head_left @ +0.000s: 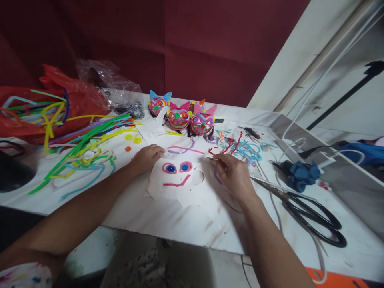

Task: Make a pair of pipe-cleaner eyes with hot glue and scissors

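A cut sheet of white paper (171,194) lies before me. On it are two pink-rimmed eyes with blue centres (178,167) and a bent pink strip (177,182) below them. My left hand (148,157) rests at the sheet's upper left, fingers stretched forward and lying down, nothing visible in them. To the right of the eyes, my right hand (232,173) is closed in a pinch. A thin pointed tip (210,158) sticks out from its fingers to the left; the rest of it is hidden. Beyond the sheet lie a pink strip (192,149) and a bent purple pipe cleaner (183,150).
Large black-handled scissors (315,218) lie at the right by a white cable (277,208). Several decorated cat-like faces (179,118) stand at the back. Pipe cleaners (81,146) and a red plastic bag (87,94) occupy the left; tangled blue pieces (247,150) lie back right.
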The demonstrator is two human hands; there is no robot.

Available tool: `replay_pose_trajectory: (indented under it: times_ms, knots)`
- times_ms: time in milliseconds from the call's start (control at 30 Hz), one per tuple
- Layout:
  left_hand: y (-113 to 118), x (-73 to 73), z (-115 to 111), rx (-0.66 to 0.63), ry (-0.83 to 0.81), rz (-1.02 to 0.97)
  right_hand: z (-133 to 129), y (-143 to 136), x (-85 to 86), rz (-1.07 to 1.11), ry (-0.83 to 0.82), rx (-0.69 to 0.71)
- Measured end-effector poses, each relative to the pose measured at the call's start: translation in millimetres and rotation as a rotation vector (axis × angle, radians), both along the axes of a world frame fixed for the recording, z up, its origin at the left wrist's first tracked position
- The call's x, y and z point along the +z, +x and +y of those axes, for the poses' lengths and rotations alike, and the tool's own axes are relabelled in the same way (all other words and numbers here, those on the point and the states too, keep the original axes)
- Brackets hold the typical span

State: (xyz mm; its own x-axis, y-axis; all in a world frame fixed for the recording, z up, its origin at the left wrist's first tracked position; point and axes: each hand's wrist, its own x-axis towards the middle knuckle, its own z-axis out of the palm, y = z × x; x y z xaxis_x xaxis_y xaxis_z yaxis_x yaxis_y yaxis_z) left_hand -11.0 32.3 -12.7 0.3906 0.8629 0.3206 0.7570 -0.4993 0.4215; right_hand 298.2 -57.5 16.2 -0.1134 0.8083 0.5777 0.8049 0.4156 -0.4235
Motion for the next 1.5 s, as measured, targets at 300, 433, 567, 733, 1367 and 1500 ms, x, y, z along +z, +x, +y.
replay_pose_trajectory:
  times_ms: [300, 433, 567, 733, 1367, 1500]
  knots:
    - [1, 7.3, -3, 0.127, 0.065, -0.184, 0, 4, 3.8, 0.065, 0.086, -0.125]
    - [1, 5.9, -4, 0.155, 0.074, -0.211, 0, -3, -0.3, 0.054, 0.087, -0.078]
    - [2, 3.2, -6, 0.171, 0.087, -0.224, -2, -10, -3.0, 0.036, 0.086, -0.029]
    - [4, 1.4, -10, 0.143, 0.070, -0.234, -4, -13, -6.0, 0.028, 0.027, 0.000]
    - [0, 29.4, -13, 0.224, 0.192, -0.648, 1, -9, -10.1, -0.020, 0.026, -0.058]
    - [-19, 59.2, -10, 0.276, 0.310, -0.792, 3, 3, -11.8, -0.082, 0.083, -0.141]
